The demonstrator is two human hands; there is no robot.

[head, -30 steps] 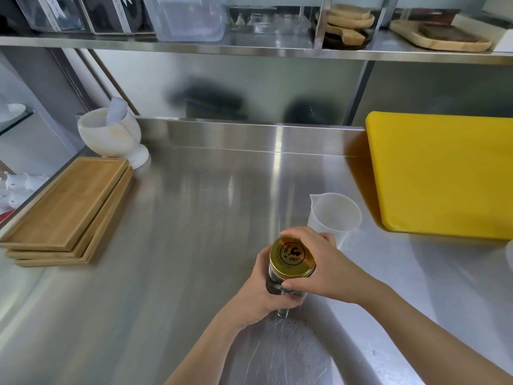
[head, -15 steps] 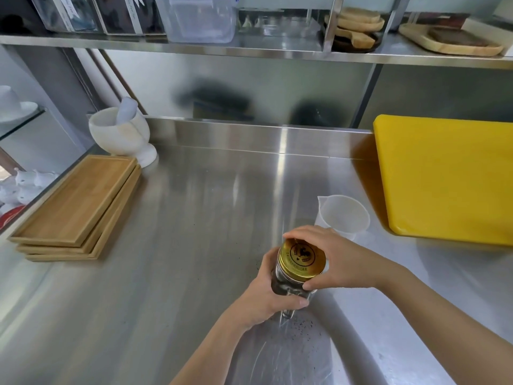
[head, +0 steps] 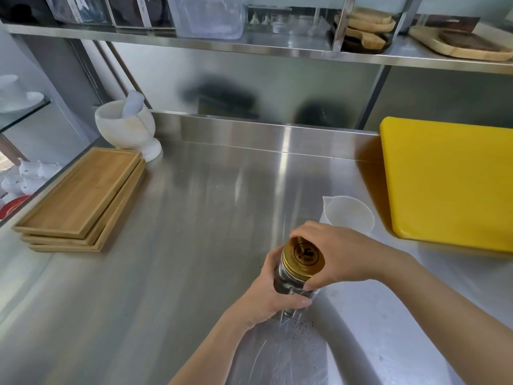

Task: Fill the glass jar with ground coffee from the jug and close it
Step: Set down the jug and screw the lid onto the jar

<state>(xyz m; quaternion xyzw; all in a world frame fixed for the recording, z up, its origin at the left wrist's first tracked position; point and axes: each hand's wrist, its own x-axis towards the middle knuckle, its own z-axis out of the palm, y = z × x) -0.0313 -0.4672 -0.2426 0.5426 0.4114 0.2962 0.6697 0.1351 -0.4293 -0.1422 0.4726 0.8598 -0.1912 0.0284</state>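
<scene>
A glass jar (head: 286, 282) with dark ground coffee inside stands on the steel counter (head: 194, 245), near its front. My left hand (head: 273, 293) wraps around the jar's body from the left. A gold metal lid (head: 304, 258) with a dark emblem sits on the jar's mouth, and my right hand (head: 341, 255) grips its rim from the right. Just behind my right hand stands a white plastic jug (head: 348, 215), upright, with its spout to the left; its inside looks white.
Coffee grains (head: 301, 327) lie scattered by the jar's base. A yellow cutting board (head: 449, 182) lies at the right. Stacked wooden trays (head: 83, 198) and a white mortar with pestle (head: 127, 126) stand at the left. A shelf (head: 249, 47) with containers runs overhead.
My right hand has turned around the lid, fingers shifting on its rim. The jar and my left hand stay in place; the view has shifted a little.
</scene>
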